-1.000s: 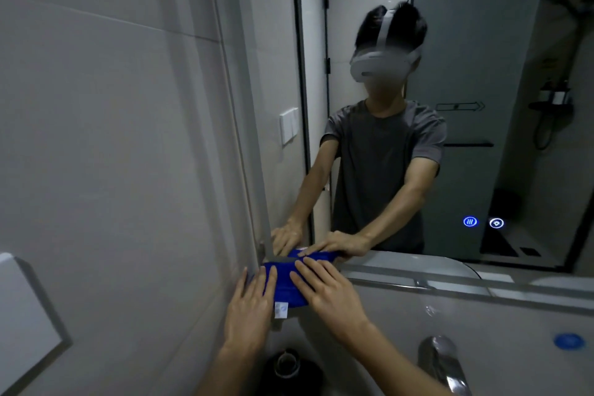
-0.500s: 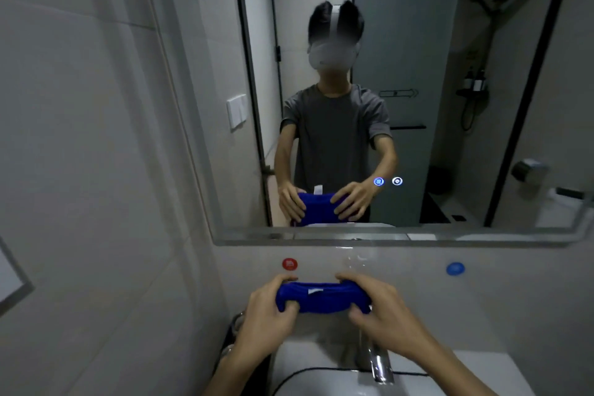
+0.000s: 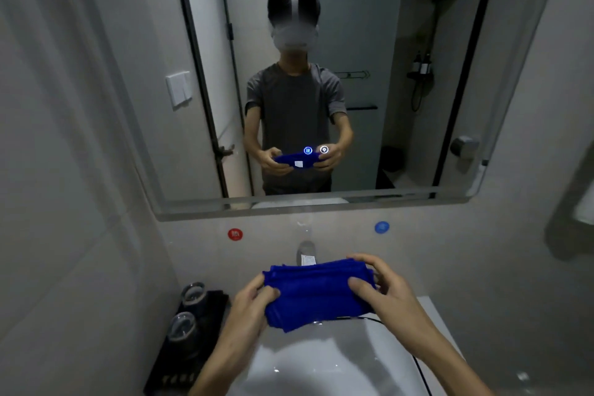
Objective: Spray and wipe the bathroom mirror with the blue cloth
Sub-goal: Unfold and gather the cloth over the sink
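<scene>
Right now my left hand [image 3: 254, 302] and right hand [image 3: 382, 289] pinch the folded blue cloth [image 3: 316, 294] at its 2 ends, over the white basin [image 3: 321, 363], below the mirror [image 3: 353, 74]. Soft, light, floppy microfibre by my guess; a flat palm behind it should suit the smooth, hard glass.

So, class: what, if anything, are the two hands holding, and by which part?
Both hold the folded blue cloth: left hand grips its left end, right hand its right end.
</scene>
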### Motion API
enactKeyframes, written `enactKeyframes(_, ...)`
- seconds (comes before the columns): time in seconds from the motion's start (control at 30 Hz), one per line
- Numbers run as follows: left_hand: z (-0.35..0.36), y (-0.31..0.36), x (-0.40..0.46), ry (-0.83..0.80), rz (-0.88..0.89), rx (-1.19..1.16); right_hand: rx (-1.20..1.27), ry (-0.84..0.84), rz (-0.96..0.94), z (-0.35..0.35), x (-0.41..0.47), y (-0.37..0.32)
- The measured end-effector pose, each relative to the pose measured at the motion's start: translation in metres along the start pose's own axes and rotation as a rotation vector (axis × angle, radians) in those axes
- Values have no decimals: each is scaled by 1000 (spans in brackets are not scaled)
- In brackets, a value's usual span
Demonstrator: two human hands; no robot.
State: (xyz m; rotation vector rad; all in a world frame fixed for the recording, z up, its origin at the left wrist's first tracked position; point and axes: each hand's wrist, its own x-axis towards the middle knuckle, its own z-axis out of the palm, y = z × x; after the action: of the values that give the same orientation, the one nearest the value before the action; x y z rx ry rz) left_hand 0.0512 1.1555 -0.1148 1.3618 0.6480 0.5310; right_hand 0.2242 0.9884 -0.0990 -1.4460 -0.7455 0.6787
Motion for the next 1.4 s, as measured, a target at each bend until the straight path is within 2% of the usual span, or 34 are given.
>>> enactKeyframes(0.2, 12, -1, -18, -70, -90, -303, 83, -91, 23, -16, -29, 7)
enactKeyframes(0.33, 15, -11, -28, -131, -169, -354, 102, -11, 30, -13, -40, 12)
enactKeyframes(0.5, 13, -37, -46, -287, -235, -244, 100, 55, 77, -5, -45, 11)
enactKeyframes(0.67, 12, -40, -52, -432, -262, 89, 11, 23, 99, 10, -45, 7)
enactKeyframes(0.77, 21, -33, -54, -424, -265, 152, -65, 2, 118, 23, -42, 8)
enactKeyframes(0.87, 27, -28, -56, -385, -234, 149, -35, 11, 115, 32, -39, 7)
enactKeyframes(1.03, 22, -27, -57, -326, -217, 18, 108, 65, 111, 38, -40, 8)
enactKeyframes(1.13, 21, -30, -56, -280, -220, -31, 54, 158, 90, 45, -42, 15)
enactKeyframes(1.23, 24, -32, -50, -137, -257, -95, -40, 256, 40, 57, -45, 20)
enactKeyframes(1.33, 23, -42, -39, -49, -314, -251, -64, 271, 16, 76, -51, 26)
enactKeyframes(1.4, 27, -42, -40, -31, -289, -290, -91, 285, -4, 90, -54, 30)
